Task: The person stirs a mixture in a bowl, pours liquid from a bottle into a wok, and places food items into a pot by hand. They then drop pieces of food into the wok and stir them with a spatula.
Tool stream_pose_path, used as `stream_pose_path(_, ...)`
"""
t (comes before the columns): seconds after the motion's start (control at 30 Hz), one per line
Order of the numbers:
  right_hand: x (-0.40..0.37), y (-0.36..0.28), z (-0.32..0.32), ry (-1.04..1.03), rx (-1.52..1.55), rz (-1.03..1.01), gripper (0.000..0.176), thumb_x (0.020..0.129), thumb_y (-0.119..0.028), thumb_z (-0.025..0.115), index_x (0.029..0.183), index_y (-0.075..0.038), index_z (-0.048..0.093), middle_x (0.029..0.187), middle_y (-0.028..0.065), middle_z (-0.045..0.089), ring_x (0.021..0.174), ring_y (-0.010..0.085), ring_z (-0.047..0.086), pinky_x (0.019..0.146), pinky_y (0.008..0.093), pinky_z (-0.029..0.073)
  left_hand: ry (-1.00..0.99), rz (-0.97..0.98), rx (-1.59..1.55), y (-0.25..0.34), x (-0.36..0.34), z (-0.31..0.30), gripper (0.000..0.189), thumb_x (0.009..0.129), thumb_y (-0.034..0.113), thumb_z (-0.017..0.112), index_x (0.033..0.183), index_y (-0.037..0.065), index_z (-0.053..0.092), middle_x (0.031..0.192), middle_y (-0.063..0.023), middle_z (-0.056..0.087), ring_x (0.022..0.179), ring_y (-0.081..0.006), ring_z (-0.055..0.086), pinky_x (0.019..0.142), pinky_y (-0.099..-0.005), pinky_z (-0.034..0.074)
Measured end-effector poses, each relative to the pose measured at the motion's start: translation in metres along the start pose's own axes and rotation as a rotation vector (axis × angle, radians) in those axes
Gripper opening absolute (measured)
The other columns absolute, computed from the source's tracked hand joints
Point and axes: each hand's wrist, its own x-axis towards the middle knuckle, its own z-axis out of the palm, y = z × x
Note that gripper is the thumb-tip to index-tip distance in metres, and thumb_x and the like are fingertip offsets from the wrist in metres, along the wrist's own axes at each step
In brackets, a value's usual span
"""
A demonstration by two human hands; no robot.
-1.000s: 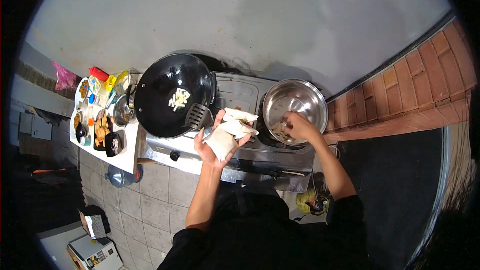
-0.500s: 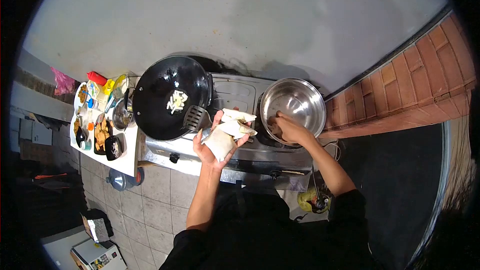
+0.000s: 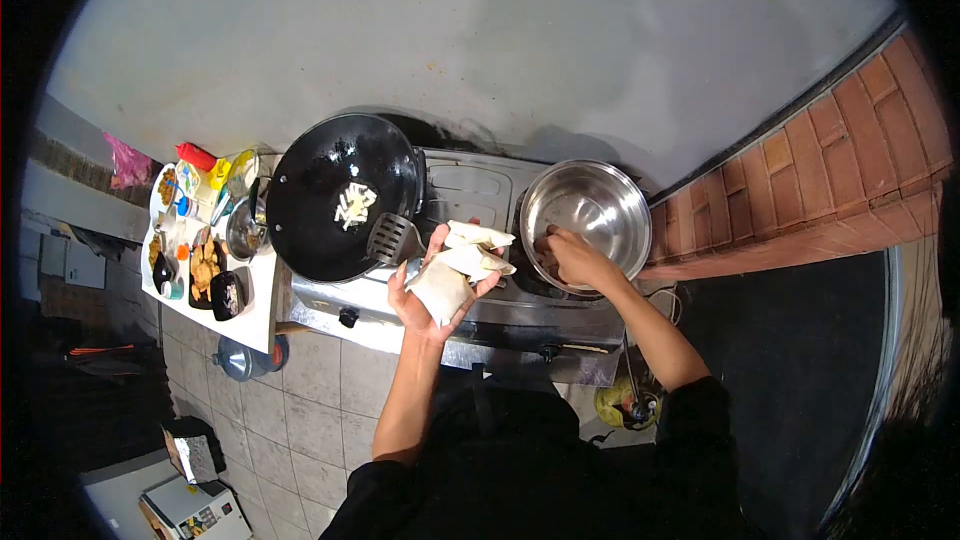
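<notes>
My left hand [image 3: 408, 308], palm up, holds folded white parcels [image 3: 440, 292] in front of the stove; they look like filled, wrapped pastries, but what is inside is hidden. Down inside a shiny steel bowl [image 3: 612, 202], on the right burner, is my right hand [image 3: 572, 258]. Its fingers are curled near the bowl's left wall, and whatever they may grip is out of sight. A slotted spatula [image 3: 393, 238] rests at the right edge of a black wok [image 3: 310, 165], just beyond the left hand. Pale cut strips [image 3: 354, 205] lie in the wok.
Left of the wok, a white table [image 3: 262, 290] carries a dark tray of fried food [image 3: 205, 272], a small black bowl [image 3: 228, 295], a steel pot [image 3: 243, 230] and a red bottle [image 3: 196, 156]. A brick ledge [image 3: 800, 180] borders the stove [image 3: 475, 185] on the right.
Hardly anything differs. My left hand keeps the white parcels in the same place, and my right hand stays inside the steel bowl with a very slight shift.
</notes>
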Motion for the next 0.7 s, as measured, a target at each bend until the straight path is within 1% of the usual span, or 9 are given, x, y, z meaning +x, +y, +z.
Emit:
stream_pose_path(0.1,0.000,0.000,-0.002,-0.006,-0.010,0.032,0.045,0.068,0.005,0.058,0.112,-0.003,0.061,0.123,0.0228,0.052,0.116,0.0385,0.050,0.095,0.0417,0.043,0.039,0.010,0.011,0.000,-0.001,0.000,0.073,0.070,0.054,0.064,0.131,0.018,0.048,0.146,-0.0189,0.027,0.129,-0.0518,0.028,0.095,-0.0631,0.041)
stream_pose_path(0.3,-0.001,-0.002,-0.016,-0.004,0.079,-0.014,0.042,0.066,0.000,0.064,0.107,-0.001,0.062,0.111,0.0205,0.058,0.106,0.0380,0.054,0.089,0.0407,0.045,-0.002,0.003,-0.007,0.001,-0.001,-0.002,0.072,0.072,0.055,0.063,0.132,0.017,0.047,0.146,-0.0189,0.026,0.130,-0.0518,0.028,0.096,-0.0632,0.041)
stream_pose_path(0.37,0.000,0.009,-0.010,0.077,0.071,-0.136,0.034,0.070,-0.002,0.064,0.104,0.001,0.060,0.107,0.0213,0.059,0.099,0.0377,0.058,0.085,0.0426,0.047,0.011,0.002,-0.024,0.001,-0.002,-0.002,0.072,0.072,0.054,0.063,0.132,0.017,0.047,0.146,-0.0188,0.026,0.130,-0.0519,0.027,0.096,-0.0634,0.041)
stream_pose_path(0.4,-0.002,0.006,-0.016,0.078,0.071,-0.135,0.034,0.070,-0.002,0.064,0.104,0.001,0.060,0.107,0.0213,0.059,0.099,0.0377,0.058,0.085,0.0426,0.047,0.011,0.001,-0.024,0.001,-0.002,-0.001,0.072,0.072,0.054,0.063,0.132,0.017,0.047,0.146,-0.0188,0.026,0.130,-0.0519,0.027,0.096,-0.0634,0.041)
stream_pose_path(0.47,-0.008,-0.004,-0.033,0.071,0.174,-0.086,0.028,0.068,-0.004,0.066,0.095,0.003,0.061,0.094,0.0204,0.062,0.093,0.0355,0.059,0.079,0.0409,0.046,0.011,0.005,-0.021,0.000,-0.002,0.000,0.073,0.071,0.053,0.064,0.132,0.017,0.047,0.146,-0.0189,0.026,0.129,-0.0519,0.028,0.095,-0.0633,0.042)
stream_pose_path(0.57,-0.006,0.004,-0.040,0.019,0.255,-0.024,0.023,0.067,-0.004,0.066,0.087,0.005,0.060,0.085,0.0205,0.062,0.088,0.0361,0.060,0.076,0.0410,0.046,0.007,0.002,-0.008,0.001,-0.002,-0.001,0.073,0.071,0.053,0.065,0.132,0.017,0.047,0.146,-0.0189,0.026,0.129,-0.0518,0.028,0.095,-0.0630,0.042)
stream_pose_path(0.6,-0.009,0.006,-0.041,0.075,0.223,-0.071,0.019,0.069,-0.002,0.066,0.084,0.005,0.058,0.082,0.0167,0.062,0.079,0.0278,0.061,0.070,0.0368,0.047,0.008,0.003,-0.008,0.002,-0.002,0.000,0.073,0.071,0.053,0.065,0.132,0.017,0.047,0.146,-0.0189,0.026,0.129,-0.0518,0.028,0.095,-0.0630,0.042)
stream_pose_path(0.63,-0.009,0.012,-0.041,0.075,0.223,-0.072,0.019,0.069,-0.002,0.066,0.084,0.005,0.058,0.082,0.0167,0.062,0.079,0.0278,0.061,0.070,0.0368,0.047,0.007,-0.002,-0.021,0.002,-0.003,0.002,0.071,0.071,0.051,0.067,0.129,0.016,0.049,0.146,-0.0187,0.027,0.128,-0.0522,0.029,0.097,-0.0626,0.040)
stream_pose_path(0.7,-0.007,0.021,-0.041,-0.033,0.512,-0.053,0.013,0.072,0.000,0.065,0.081,0.004,0.056,0.077,0.0103,0.060,0.074,0.0162,0.059,0.066,0.0309,0.046,0.006,-0.006,-0.033,0.003,-0.003,0.003,0.068,0.070,0.049,0.069,0.127,0.015,0.052,0.145,-0.0186,0.028,0.128,-0.0525,0.030,0.098,-0.0622,0.039)
